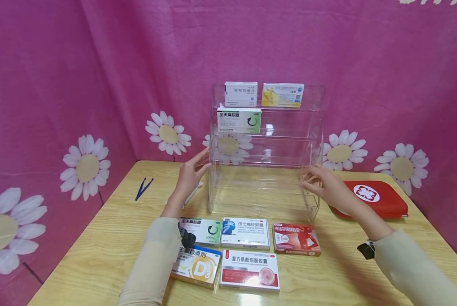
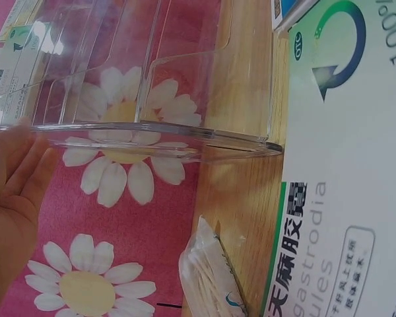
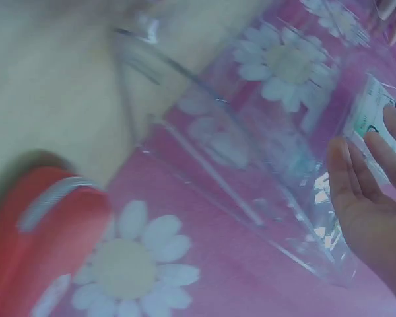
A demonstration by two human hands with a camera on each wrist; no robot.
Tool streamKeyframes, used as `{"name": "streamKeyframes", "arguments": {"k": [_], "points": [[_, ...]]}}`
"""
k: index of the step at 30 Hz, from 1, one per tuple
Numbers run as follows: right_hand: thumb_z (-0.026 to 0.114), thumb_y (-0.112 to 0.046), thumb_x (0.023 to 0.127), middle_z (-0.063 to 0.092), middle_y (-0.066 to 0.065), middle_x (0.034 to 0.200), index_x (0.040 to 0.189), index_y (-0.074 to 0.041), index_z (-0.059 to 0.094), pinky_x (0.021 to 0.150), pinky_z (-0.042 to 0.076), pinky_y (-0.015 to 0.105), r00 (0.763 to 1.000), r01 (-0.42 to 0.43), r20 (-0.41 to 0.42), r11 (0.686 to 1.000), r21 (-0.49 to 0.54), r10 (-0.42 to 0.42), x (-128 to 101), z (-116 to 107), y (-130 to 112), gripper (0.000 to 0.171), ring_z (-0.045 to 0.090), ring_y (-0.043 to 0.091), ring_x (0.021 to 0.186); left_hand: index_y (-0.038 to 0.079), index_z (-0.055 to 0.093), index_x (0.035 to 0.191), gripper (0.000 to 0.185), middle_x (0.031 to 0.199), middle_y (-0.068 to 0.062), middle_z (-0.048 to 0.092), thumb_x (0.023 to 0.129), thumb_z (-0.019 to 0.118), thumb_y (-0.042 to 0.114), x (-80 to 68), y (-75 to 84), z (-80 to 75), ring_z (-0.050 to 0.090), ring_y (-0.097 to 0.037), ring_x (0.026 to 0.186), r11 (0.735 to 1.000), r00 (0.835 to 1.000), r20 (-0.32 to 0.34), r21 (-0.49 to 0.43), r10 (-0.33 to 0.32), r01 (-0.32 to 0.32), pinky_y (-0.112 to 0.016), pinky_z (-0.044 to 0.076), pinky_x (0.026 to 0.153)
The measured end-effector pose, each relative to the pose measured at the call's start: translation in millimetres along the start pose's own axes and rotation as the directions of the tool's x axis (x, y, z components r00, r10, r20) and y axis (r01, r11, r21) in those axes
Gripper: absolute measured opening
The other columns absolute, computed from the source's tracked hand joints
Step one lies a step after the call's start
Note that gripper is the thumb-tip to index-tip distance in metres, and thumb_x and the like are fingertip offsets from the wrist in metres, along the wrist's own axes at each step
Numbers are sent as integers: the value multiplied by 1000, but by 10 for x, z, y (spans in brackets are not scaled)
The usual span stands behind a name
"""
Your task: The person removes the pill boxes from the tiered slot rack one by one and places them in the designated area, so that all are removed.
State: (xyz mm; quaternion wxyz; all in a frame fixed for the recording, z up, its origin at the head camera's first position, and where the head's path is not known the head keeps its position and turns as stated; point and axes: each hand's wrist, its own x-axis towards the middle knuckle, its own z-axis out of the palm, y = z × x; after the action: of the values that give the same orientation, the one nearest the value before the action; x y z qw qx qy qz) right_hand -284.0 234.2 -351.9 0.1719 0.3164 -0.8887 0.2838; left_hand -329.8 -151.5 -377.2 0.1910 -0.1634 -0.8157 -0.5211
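Clear acrylic rack [image 1: 266,170] stands between left hand [image 1: 190,176] and right hand [image 1: 327,187].

Clear plastic, wood grain and cloth around my hands

My left hand [image 1: 190,176] and right hand [image 1: 325,187] flank a tiered rack [image 1: 266,148] of clear, glossy, smooth plastic that catches glare; the table [image 1: 98,250] looks like pale wood with visible grain and a slight sheen; the medicine boxes [image 1: 247,255] are printed card, some shiny; the backdrop [image 1: 98,63] is matt pink cloth in soft folds; the red pouch [image 1: 381,199] has a smooth, faintly glossy skin.
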Motion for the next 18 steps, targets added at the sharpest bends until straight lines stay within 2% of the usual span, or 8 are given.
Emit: {"name": "streamKeyframes", "arguments": {"k": [2, 6, 18], "points": [[72, -2, 86, 63, 12, 95, 110, 0, 65, 75, 63, 31, 999, 25, -34, 1000, -12, -26, 147, -5, -20, 25, 66, 21, 85, 12, 50, 144, 52, 135, -15, 62, 94, 63, 6, 2, 4, 5, 64, -29, 120, 1000, 1000, 2, 7, -4, 4, -33, 55, 102], [75, -3, 84, 63, 15, 102, 115, 0, 64, 79, 62, 44, 990, 66, -119, 997, -40, -70, 445, -4, -65, 34, 66, 29, 90, 14, 49, 144, 52, 135, -14, 62, 94, 62, 7, -8, 7, -1, 64, -28, 121, 1000, 1000, 8, 15, -21, 21, -33, 54, 103], [75, -9, 85, 58, 23, 119, 128, 2, 57, 98, 53, 53, 972, 50, -229, 998, -37, -58, 1302, 6, -189, 48, 59, 40, 108, 14, 50, 143, 52, 134, -14, 62, 94, 63, 7, -14, 3, 1, 64, -28, 120, 1000, 1000, -3, 22, 0, 0, -33, 55, 102]]}}
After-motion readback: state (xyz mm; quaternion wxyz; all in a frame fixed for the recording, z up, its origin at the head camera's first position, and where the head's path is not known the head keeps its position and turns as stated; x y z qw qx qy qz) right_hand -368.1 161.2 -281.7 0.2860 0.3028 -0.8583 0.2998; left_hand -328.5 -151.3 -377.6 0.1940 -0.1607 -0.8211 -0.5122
